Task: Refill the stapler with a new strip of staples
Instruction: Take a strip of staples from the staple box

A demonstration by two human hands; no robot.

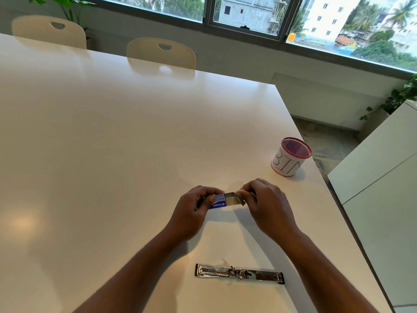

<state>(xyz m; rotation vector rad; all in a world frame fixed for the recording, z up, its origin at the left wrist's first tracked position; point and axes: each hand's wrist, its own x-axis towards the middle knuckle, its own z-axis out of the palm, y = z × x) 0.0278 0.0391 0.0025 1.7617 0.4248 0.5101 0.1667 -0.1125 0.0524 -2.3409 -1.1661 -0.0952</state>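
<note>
Left hand point(194, 205) grips a small blue cardboard staple box point(218, 201); right hand point(262, 201) pinches its grey inner tray point(234, 198). Lower centre, an opened chrome metal stapler point(239, 272) lies flat.

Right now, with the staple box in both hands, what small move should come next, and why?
Probably slide the inner tray further out with the right hand while the left hand holds the blue box. The tray is only partly out, and the stapler already lies opened flat on the table, waiting for a strip.
</note>
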